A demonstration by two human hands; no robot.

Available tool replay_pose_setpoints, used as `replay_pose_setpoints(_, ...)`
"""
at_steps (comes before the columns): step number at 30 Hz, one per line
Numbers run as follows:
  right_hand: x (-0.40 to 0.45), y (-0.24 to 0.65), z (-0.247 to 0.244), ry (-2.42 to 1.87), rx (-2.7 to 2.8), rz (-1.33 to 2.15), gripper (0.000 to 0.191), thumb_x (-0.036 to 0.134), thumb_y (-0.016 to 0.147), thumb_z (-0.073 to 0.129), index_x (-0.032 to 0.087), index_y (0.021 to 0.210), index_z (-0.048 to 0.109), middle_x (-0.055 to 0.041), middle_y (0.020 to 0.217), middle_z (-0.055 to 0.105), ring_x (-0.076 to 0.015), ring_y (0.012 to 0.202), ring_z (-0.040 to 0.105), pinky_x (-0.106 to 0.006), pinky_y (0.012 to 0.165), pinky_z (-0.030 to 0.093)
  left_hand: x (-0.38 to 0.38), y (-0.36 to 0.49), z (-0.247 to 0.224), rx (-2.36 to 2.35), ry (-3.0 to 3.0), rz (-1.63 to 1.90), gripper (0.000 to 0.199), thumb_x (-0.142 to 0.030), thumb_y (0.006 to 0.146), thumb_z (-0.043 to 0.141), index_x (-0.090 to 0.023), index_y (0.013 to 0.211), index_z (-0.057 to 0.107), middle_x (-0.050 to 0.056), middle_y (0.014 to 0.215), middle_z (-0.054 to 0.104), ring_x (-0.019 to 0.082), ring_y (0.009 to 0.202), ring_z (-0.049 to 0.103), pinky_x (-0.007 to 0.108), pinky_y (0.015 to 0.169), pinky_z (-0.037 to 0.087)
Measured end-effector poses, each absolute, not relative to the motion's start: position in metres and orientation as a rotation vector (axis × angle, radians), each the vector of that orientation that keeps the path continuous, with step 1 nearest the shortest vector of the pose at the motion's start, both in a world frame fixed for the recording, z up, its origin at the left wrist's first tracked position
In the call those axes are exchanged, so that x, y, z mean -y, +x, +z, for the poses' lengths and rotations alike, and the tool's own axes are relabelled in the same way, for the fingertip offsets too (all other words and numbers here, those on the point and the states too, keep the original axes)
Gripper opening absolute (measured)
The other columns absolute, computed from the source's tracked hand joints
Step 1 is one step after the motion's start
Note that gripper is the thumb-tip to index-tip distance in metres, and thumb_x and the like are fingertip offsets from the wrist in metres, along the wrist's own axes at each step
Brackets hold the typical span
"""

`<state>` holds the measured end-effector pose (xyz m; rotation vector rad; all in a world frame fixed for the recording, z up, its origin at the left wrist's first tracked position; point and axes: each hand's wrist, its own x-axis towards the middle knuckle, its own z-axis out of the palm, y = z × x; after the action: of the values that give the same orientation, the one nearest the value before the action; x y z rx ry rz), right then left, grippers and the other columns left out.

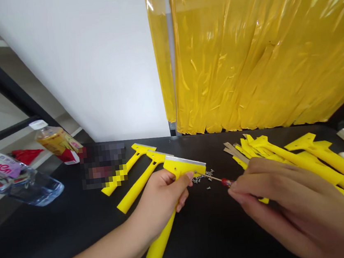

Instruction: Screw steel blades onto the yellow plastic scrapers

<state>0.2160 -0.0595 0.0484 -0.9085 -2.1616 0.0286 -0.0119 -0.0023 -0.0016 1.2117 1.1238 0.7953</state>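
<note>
Black tabletop (40, 227) runs beneath a white wall (91, 72) and a hanging yellow plastic curtain (244, 54). A heap of yellow-handled scrapers (303, 163) and loose metal blades (233, 150) lies at the right. Two more scrapers (137, 182) lie side by side at the left, and past them are a plastic water bottle (18, 175) and a smaller tilted bottle (57, 142). The left hand (158, 201) has its fingers closed around the neck of a third scraper (179, 167), its thumb near the blade's end. The right hand (286, 203) pinches a thin red-handled screwdriver (227, 182) in its fingertips, the tip at the scraper's head, right by that thumb. Tiny screws (204, 179) lie scattered just beside. A slipping tip could jab the thumb, and a bump could scatter the screws.
</note>
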Motion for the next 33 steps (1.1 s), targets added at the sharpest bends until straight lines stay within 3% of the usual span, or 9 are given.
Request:
replay_pose_setpoints(7,0.065,0.219,0.043,-1.016,2.015,0.151,0.024,0.014,0.093,0.066,0.027,0.113,0.067,-0.0004,0.101,0.08,-0.0162,0.085,0.077,-0.026,0.077,0.061,0.0,-0.012,-0.001,-1.114,1.234,0.767,0.04,-0.049,0.092,0.069,-0.019,0.068,0.059,-0.004,0.051,0.05,0.01,0.045,0.041,0.025,0.049,0.033)
replay_pose_setpoints(14,0.061,0.217,0.048,-0.965,2.088,0.096,0.017,0.01,0.095,0.059,0.027,0.099,0.062,0.0005,0.087,0.077,-0.0148,0.072,0.073,-0.026,0.064,0.058,0.003,-0.013,-0.002,-1.125,1.229,0.763,0.036,-0.047,0.092,0.069,-0.018,0.072,0.061,-0.005,0.051,0.05,0.009,0.046,0.041,0.024,0.049,0.033)
replay_pose_setpoints(17,0.063,0.219,0.045,-1.001,2.05,0.192,0.015,0.016,0.096,0.065,0.028,0.103,0.067,0.0004,0.091,0.078,-0.0154,0.077,0.075,-0.025,0.063,0.059,0.003,-0.013,-0.002,-1.119,1.225,0.759,0.035,-0.046,0.091,0.071,-0.018,0.072,0.061,-0.005,0.05,0.049,0.009,0.046,0.04,0.024,0.049,0.033)
replay_pose_setpoints(21,0.066,0.219,0.039,-1.034,1.986,0.215,0.027,0.014,0.092,0.067,0.028,0.116,0.067,0.0001,0.1,0.079,-0.0153,0.085,0.077,-0.024,0.074,0.062,0.002,-0.013,-0.001,-1.108,1.23,0.76,0.035,-0.047,0.091,0.071,-0.018,0.073,0.063,-0.005,0.049,0.049,0.009,0.045,0.039,0.024,0.049,0.032)
replay_pose_setpoints(27,0.06,0.217,0.04,-0.934,2.08,0.104,0.021,0.009,0.093,0.06,0.026,0.106,0.059,0.0003,0.087,0.074,-0.0152,0.075,0.073,-0.026,0.066,0.058,0.001,-0.012,0.0,-1.112,1.215,0.764,0.034,-0.045,0.09,0.071,-0.018,0.073,0.063,-0.005,0.049,0.049,0.009,0.044,0.039,0.024,0.048,0.033)
replay_pose_setpoints(33,0.066,0.224,0.034,-1.05,1.998,0.298,0.022,0.022,0.097,0.067,0.033,0.116,0.064,0.0012,0.1,0.078,-0.017,0.084,0.077,-0.025,0.068,0.062,0.001,-0.012,0.0,-1.105,1.208,0.756,0.032,-0.044,0.09,0.071,-0.018,0.073,0.063,-0.005,0.049,0.05,0.009,0.044,0.04,0.024,0.047,0.033)
